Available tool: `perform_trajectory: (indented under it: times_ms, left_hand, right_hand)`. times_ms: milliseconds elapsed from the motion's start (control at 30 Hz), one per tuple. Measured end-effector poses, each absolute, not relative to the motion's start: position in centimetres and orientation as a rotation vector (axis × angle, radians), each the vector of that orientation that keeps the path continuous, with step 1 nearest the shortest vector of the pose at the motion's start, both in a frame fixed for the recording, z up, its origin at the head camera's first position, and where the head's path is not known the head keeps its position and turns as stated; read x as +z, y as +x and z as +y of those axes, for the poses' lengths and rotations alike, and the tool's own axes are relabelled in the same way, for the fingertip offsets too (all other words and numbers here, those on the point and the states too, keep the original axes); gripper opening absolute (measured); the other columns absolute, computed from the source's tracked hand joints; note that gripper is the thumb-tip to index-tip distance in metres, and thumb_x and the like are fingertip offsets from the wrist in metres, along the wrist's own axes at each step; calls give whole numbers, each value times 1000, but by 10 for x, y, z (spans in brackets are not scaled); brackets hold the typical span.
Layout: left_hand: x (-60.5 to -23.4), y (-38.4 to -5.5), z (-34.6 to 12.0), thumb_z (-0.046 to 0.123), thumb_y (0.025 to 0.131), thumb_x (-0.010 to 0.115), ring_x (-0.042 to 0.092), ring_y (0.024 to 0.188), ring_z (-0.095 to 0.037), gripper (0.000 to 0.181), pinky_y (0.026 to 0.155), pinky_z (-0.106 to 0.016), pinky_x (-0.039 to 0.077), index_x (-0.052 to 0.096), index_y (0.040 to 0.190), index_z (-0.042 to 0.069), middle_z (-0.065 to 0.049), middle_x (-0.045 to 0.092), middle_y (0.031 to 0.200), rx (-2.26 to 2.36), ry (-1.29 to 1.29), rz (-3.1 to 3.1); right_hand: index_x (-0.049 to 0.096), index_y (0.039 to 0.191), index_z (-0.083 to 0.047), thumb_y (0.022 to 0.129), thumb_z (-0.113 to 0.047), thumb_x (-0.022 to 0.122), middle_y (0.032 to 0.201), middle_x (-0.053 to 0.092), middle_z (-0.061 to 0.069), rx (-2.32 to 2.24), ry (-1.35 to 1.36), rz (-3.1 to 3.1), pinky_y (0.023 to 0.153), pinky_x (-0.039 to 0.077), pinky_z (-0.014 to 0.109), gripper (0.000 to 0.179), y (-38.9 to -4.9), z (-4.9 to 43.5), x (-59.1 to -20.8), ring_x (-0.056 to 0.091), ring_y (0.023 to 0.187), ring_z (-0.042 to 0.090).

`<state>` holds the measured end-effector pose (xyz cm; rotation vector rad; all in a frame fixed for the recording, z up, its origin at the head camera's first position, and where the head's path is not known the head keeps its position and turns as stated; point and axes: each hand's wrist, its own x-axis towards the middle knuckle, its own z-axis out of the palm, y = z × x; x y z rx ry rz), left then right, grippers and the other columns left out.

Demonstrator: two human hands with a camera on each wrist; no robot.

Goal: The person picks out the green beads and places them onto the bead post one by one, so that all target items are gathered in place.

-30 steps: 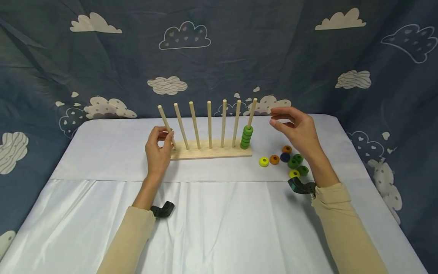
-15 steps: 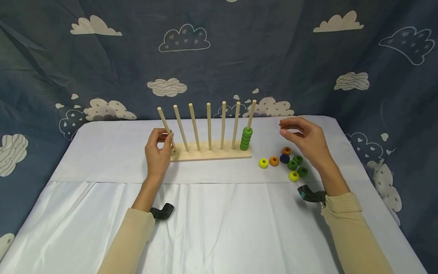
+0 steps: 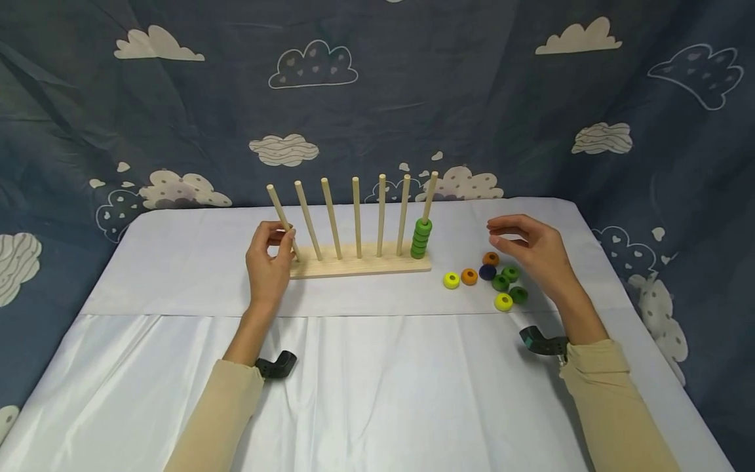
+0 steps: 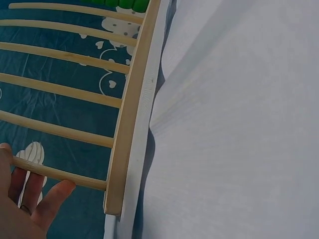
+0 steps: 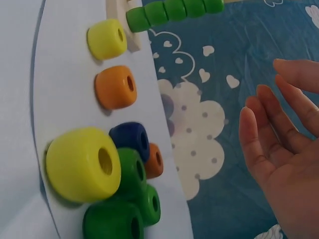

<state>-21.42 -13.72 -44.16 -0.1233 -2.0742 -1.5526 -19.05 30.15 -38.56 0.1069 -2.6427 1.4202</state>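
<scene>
A wooden rack with a flat base (image 3: 360, 265) and a row of upright pegs stands on the table. My left hand (image 3: 267, 265) holds the leftmost peg (image 4: 60, 174) low down between thumb and fingers. On the rightmost peg sits a stack of several green beads (image 3: 421, 238). My right hand (image 3: 535, 254), with nothing in it, hovers above and behind loose beads, its fingers gently bent and apart. Those beads include yellow (image 5: 83, 167), orange (image 5: 115, 87), dark blue (image 5: 128, 140) and green (image 5: 113, 219) ones, with holes through them.
A white cloth (image 3: 377, 387) covers the table. Behind it hangs a dark blue curtain (image 3: 413, 85) printed with clouds. Black wrist cameras sit on the left wrist (image 3: 277, 365) and the right wrist (image 3: 542, 342).
My right hand has moved right and a little nearer, away from the rack and over the loose beads. The left hand stays on its peg. The bead stack and loose beads have not changed.
</scene>
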Motion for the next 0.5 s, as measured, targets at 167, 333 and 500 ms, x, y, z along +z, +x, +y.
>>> perform_trajectory:
  times_ms: [167, 333, 500]
  left_hand:
    - [-442, -214, -139, 13, 102, 67, 63, 91, -26, 15, 61, -17, 61, 67, 112, 2, -21, 68, 108, -1542, -124, -2080]
    - [-443, -215, -139, 14, 102, 67, 63, 91, -26, 16, 62, -19, 63, 67, 113, 2, -19, 69, 107, -1540, -129, -2085]
    - [-443, -215, -139, 13, 102, 68, 64, 91, -33, 16, 61, -21, 63, 67, 112, 1, -20, 69, 105, -1542, -134, -2076]
  right_hand:
    - [66, 134, -14, 101, -27, 71, 133, 67, 3, 1386, 96, -2673, 93, 48, 1, 36, -189, 306, -388, 59, 116, 0]
    - [66, 135, -14, 100, -22, 72, 133, 67, 5, 1354, 96, -2691, 92, 47, 0, 36, -188, 315, -394, 59, 114, -3]
    - [66, 135, -11, 99, -12, 72, 134, 67, 8, 1335, 107, -2711, 92, 47, -1, 36, -186, 321, -400, 58, 112, -6]
